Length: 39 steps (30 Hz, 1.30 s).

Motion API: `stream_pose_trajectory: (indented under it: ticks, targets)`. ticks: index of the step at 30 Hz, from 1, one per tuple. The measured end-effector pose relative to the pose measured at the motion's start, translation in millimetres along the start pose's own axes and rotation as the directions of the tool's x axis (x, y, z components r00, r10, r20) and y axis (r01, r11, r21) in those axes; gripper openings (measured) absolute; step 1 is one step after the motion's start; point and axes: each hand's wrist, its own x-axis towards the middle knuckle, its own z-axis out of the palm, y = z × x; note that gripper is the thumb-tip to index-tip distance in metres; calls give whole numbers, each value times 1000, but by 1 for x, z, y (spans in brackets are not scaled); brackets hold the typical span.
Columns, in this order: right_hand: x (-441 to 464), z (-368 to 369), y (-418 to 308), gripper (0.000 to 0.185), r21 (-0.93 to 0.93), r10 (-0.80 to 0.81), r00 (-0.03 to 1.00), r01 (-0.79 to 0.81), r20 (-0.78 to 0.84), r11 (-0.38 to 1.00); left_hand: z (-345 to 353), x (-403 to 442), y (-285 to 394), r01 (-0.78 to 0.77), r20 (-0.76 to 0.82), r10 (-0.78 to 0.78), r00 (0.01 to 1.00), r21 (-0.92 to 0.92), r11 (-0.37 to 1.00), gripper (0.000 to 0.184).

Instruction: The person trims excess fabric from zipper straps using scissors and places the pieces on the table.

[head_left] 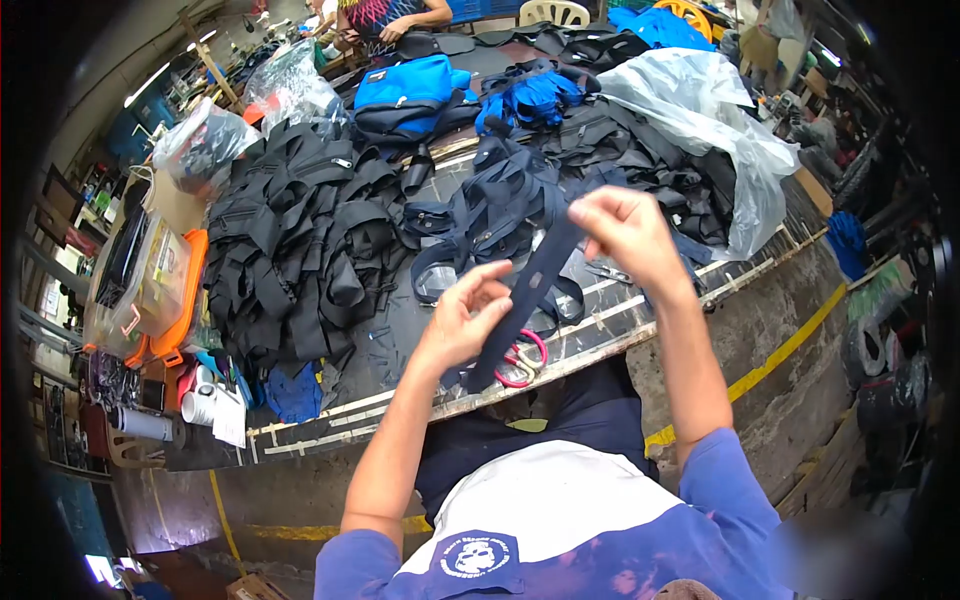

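A dark navy fabric strap (pixel 541 272) with a small light mark slants between my two hands above the table edge. My right hand (pixel 632 238) pinches its upper end between thumb and fingers. Lower down, my left hand (pixel 468 318) is curled against the strap with the thumb at its edge, and the strap's lower end hangs past it. Just under the strap lie scissors with pink-red handles (pixel 523 360), partly covered by it. Beyond my hands sits a tangled pile of navy straps and zippered pieces (pixel 505 190).
A big heap of black strap pieces (pixel 300 240) covers the table's left. Blue-and-black bags (pixel 405 85) and clear plastic sheeting (pixel 690 95) lie at the back. An orange-edged plastic bin (pixel 165 290) stands left. Another person (pixel 395 20) is across the table.
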Motion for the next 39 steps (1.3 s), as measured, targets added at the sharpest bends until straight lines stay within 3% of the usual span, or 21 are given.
stream_pose_trajectory:
  ticks: [3, 5, 6, 7, 8, 10, 12, 14, 15, 17, 18, 19, 22, 23, 25, 26, 29, 32, 34, 36, 39]
  targets:
    - [27, -48, -11, 22, -44, -95, 982, 89, -161, 995, -8, 41, -12, -108, -48, 105, 993, -74, 991, 54]
    - [36, -80, -2, 26, -2, -152, 877, 170, -456, 986, -11, 67, -24, -88, -115, 110, 987, 182, 979, 43]
    - [31, -94, 6, 26, -5, -153, 875, 170, -459, 985, -10, 73, -29, -70, -147, 120, 982, 307, 949, 38]
    - [27, -109, 16, 28, -21, -104, 819, 112, -564, 993, -7, 77, -35, -74, -143, 123, 982, 306, 949, 38]
    - [23, -126, 29, 30, -29, -59, 747, 53, -662, 998, -3, 82, -40, 32, -142, 46, 989, 507, 861, 33]
    - [-3, -158, 79, 31, -21, -19, 707, 5, -707, 1000, 4, 87, -48, 214, -190, -102, 977, 817, 535, 24]
    - [-37, -171, 120, 29, 3, 73, 633, -110, -771, 994, 7, 86, -54, 212, -167, -135, 977, 844, 492, 21]
    - [-71, -181, 161, 28, -66, 137, 683, -262, -717, 963, 9, 84, -56, 209, -137, -203, 969, 895, 395, 20]
    - [-85, -180, 178, 28, -65, 139, 680, -265, -719, 962, 8, 85, -56, 208, -134, -206, 969, 895, 395, 20]
    - [-104, -176, 192, 33, -112, 275, 681, -465, -679, 878, 1, 89, -49, 244, -121, -229, 966, 724, 645, 16]
    - [-104, -177, 194, 33, -109, 277, 680, -466, -678, 878, -5, 91, -45, 258, -116, -238, 964, 614, 746, 15]
    - [-105, -178, 195, 35, -152, 235, 669, -466, -705, 872, -12, 92, -44, 261, -117, -241, 963, 615, 744, 15]
    - [-102, -181, 193, 38, -236, 149, 647, -468, -747, 852, -34, 94, -34, 78, 62, -92, 994, 194, 978, 10]
    - [-96, -185, 189, 38, -444, -18, 635, -520, -773, 730, -42, 96, -29, 79, 60, -92, 994, 196, 978, 10]
    - [-87, -189, 178, 39, -730, -346, 643, -594, -684, 338, -57, 96, -7, -62, -47, 78, 996, 262, 963, 9]
    - [-84, -177, 161, 39, -733, -345, 647, -589, -680, 340, -65, 98, -2, -61, -55, 78, 995, 264, 963, 9]
    - [-60, -115, 112, 33, -687, -264, 679, -481, -685, 546, -86, 104, 11, -120, -264, 174, 949, 211, 970, 10]
    - [-64, -28, 99, 28, -624, -105, 925, -158, -364, 765, -93, 105, 21, -133, -336, 206, 919, 227, 965, 10]
    - [-81, 31, 105, 36, -630, 87, 990, -139, -113, 764, -101, 106, 25, -138, -368, 219, 904, 234, 963, 10]
    - [-96, 73, 117, 33, -763, 1, 994, 82, 107, 641, -119, 106, 29, -22, -347, 149, 926, 343, 939, 14]
    - [-105, 100, 134, 35, -793, -59, 996, 94, 73, 601, -136, 92, 40, 93, -293, 54, 955, 466, 880, 18]
